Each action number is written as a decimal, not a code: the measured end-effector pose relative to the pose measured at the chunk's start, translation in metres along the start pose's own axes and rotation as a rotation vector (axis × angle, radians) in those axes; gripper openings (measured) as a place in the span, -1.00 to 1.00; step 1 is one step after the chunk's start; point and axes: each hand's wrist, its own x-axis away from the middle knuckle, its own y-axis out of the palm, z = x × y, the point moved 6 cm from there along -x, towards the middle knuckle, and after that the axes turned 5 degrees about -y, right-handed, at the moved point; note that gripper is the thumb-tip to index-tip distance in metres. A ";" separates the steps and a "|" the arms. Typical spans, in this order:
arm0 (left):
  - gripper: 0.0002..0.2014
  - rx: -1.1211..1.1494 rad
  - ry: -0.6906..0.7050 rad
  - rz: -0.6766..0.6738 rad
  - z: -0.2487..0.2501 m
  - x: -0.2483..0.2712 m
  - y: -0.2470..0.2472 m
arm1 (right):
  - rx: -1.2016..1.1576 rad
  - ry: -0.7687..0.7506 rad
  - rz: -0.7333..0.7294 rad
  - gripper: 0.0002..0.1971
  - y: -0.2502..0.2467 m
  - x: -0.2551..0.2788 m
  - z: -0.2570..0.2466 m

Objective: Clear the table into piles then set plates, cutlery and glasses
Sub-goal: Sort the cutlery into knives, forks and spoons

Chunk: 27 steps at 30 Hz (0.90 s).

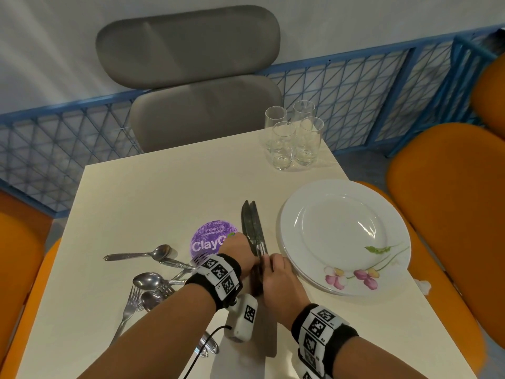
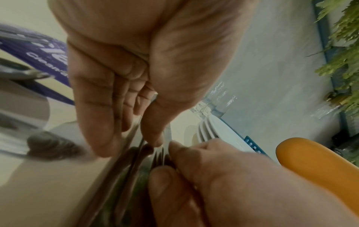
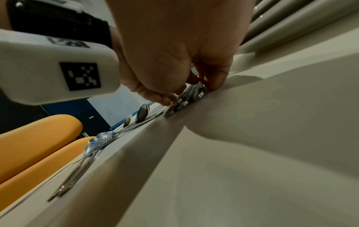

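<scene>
With plates (image 1: 345,236) and glasses (image 1: 293,135) already piled, the knives (image 1: 253,228) are being bunched on the tabletop (image 1: 153,192) in the pinching grip of both hands, left hand (image 1: 240,251) and right hand (image 1: 278,277), while spoons and forks (image 1: 153,280) are lying unsorted.

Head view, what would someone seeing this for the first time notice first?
Probably both hands meeting mid-table: the left hand and right hand each have a grip on a bundle of knives, blades pointing away. Beside them on the right sits a stack of flowered plates, four glasses cluster at the far corner, and spoons and forks lie jumbled on the left.
</scene>
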 end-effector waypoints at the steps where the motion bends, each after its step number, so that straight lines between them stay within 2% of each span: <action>1: -0.79 -0.003 0.004 -0.008 0.000 0.003 0.002 | 0.017 -0.014 0.007 -0.53 -0.001 0.000 0.000; 4: -0.76 0.015 0.006 -0.006 0.001 0.005 0.005 | 0.069 -0.041 0.001 -0.62 -0.002 -0.002 0.000; 7: -0.82 0.012 0.023 -0.030 0.003 0.008 0.003 | 0.086 -0.060 -0.008 -0.70 0.000 -0.001 0.001; 9: -0.67 -0.007 0.038 -0.035 0.004 0.010 0.002 | 0.099 -0.084 -0.004 -0.75 -0.001 0.000 0.000; 13: -0.61 -0.047 0.067 -0.034 0.006 0.016 -0.002 | 0.138 -0.109 -0.017 -0.76 -0.006 0.000 -0.003; 19: -0.86 0.002 0.065 -0.049 0.007 0.021 -0.006 | 0.122 -0.093 -0.030 -0.75 -0.014 0.000 -0.004; 22: -0.92 0.142 0.075 -0.079 0.002 0.031 -0.013 | -0.002 -0.018 -0.075 -0.73 -0.013 -0.002 0.000; 25: -0.88 0.421 0.047 -0.073 -0.022 0.037 -0.028 | -0.009 -0.040 -0.066 -0.72 -0.015 -0.008 -0.004; 27: -0.90 0.450 0.058 -0.013 -0.048 0.037 -0.046 | -0.043 -0.075 -0.039 -0.69 -0.021 -0.013 -0.012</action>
